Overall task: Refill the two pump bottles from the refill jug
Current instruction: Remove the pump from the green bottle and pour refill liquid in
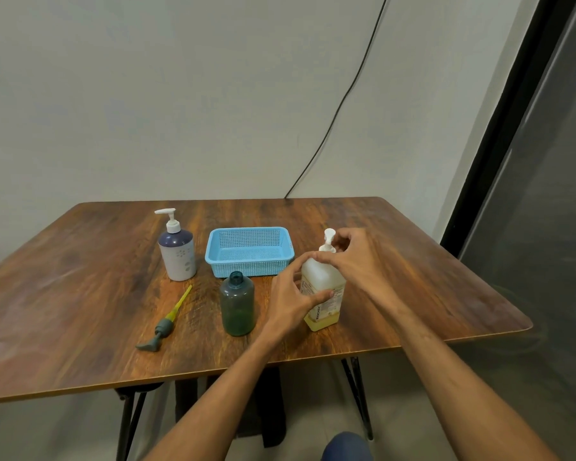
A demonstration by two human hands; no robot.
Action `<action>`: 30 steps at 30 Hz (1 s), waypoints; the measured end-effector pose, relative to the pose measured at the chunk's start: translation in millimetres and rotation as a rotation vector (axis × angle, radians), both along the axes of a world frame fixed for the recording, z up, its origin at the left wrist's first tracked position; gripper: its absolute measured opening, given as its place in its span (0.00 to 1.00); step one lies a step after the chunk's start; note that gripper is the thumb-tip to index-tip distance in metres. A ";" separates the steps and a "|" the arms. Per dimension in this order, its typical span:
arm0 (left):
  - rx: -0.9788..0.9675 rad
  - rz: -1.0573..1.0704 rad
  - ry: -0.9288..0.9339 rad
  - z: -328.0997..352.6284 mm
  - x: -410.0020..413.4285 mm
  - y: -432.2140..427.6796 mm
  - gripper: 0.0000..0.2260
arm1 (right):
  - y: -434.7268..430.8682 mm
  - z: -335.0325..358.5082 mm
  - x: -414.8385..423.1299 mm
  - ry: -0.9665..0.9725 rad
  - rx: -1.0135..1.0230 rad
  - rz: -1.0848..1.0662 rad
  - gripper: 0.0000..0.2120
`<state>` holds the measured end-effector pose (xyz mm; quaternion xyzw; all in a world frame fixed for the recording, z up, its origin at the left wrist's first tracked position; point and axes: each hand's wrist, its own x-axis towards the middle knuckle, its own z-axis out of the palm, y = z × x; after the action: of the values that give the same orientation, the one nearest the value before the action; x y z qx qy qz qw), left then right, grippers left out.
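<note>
Translucent white plastic refill jug (323,281): upright on the brown wood-grain table (80,294), right of centre, near the front edge. A shallow band of yellowish liquid sits at the bottom; the rest looks empty.

Left hand (291,301): grips the jug's body, thumb across the label, the other fingers hidden behind it.
Right hand (350,257): fingers (323,257) curled round the collar of the white pump top (329,236). I read this as unscrewing the top before pouring.

Dark green translucent plastic bottle (237,302): just left of the jug, neck open. Its grey-green pump with yellow dip tube (165,324) lies flat on the table further left.
White-and-navy ceramic-look pump bottle (177,254): back left, pump on.
Light blue perforated plastic basket (250,257): behind the green bottle.

Risks as I judge them:
- Left elbow or wrist swings close to the green bottle; a nudge could tip it, being open and light.
- The jug's dip tube will likely come out wet, so drips on the table are probable unless it is parked in the basket.
- The green neck is narrow and I see no funnel. A fast tilt could overshoot the mouth.
- So little liquid shows that two bottles may not both be filled.
- A weak left grip lets the jug twist with the collar.
</note>
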<state>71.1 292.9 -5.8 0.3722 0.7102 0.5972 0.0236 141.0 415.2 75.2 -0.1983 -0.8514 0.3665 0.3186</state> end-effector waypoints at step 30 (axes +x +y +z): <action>-0.002 -0.006 -0.005 3.9 2.4 0.2 0.35 | 1.1 4.0 16.2 0.097 -0.254 0.101 0.14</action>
<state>73.6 293.2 -1.9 0.3728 0.7096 0.5972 0.0278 157.2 416.3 79.2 -0.1759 -0.7907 0.4960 0.3128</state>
